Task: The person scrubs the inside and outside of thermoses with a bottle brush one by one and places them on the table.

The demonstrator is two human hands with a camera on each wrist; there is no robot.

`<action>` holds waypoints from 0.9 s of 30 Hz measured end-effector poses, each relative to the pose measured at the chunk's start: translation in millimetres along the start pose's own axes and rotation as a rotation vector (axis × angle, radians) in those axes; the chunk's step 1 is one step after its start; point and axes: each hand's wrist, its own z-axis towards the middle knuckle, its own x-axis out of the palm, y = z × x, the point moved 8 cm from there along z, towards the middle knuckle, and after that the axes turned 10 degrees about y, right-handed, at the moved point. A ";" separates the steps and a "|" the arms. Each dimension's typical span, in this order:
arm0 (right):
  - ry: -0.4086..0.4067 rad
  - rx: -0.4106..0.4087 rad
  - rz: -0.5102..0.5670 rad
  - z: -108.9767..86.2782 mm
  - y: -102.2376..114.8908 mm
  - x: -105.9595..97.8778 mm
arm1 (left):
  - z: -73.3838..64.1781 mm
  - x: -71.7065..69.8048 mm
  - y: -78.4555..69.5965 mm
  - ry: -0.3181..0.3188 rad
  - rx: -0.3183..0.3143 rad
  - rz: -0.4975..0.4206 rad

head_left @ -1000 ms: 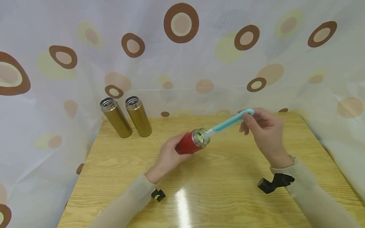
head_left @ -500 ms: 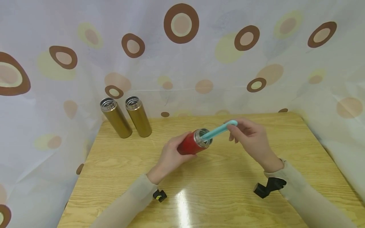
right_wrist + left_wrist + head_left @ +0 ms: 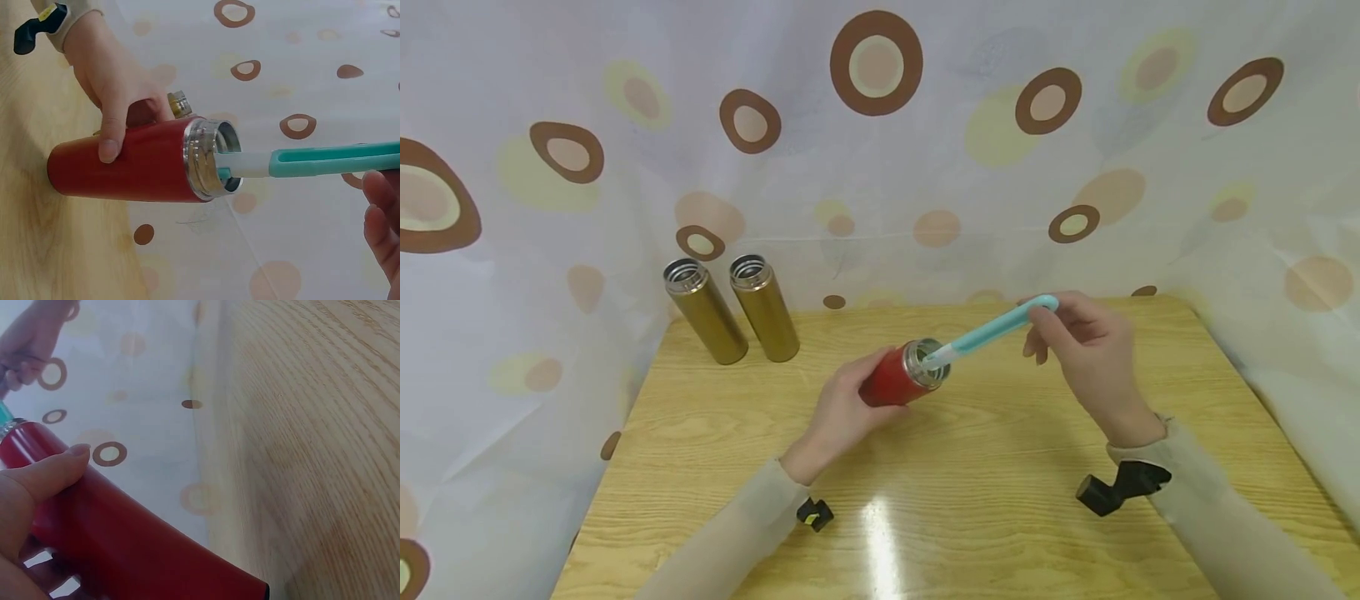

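My left hand [image 3: 842, 408] grips a red thermos bottle [image 3: 891, 379], tilted with its uncapped steel mouth [image 3: 215, 156] toward the right. In the left wrist view the thumb lies across the red wall [image 3: 125, 525]. My right hand [image 3: 1093, 354] pinches the far end of a turquoise-handled bottle brush [image 3: 1000, 325] between thumb and fingers. The brush's white neck [image 3: 253, 164] passes through the bottle's mouth; its head is hidden inside. Most of the turquoise handle [image 3: 331, 160] is outside the bottle.
Two gold thermos bottles [image 3: 706, 321] without lids stand upright at the back left of the wooden table [image 3: 1000, 500]. A patterned curtain [image 3: 880, 167] hangs behind and at both sides. Each wrist carries a black camera mount [image 3: 1120, 487].
The brush went deeper into the red bottle, then came partly back out. My right hand moved left and down, then back up to the right. The left hand shifted only slightly.
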 end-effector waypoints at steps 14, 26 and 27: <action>0.218 0.195 -0.213 -14.1 -30.1 30.4 | 1.7 4.7 -6.7 0.004 0.025 0.024; 0.071 0.125 -0.149 -4.7 -15.4 13.8 | 2.4 1.9 -1.1 0.007 0.000 -0.006; 0.050 0.108 -0.122 -3.1 -13.3 11.1 | 2.1 1.7 -0.1 0.007 -0.004 -0.005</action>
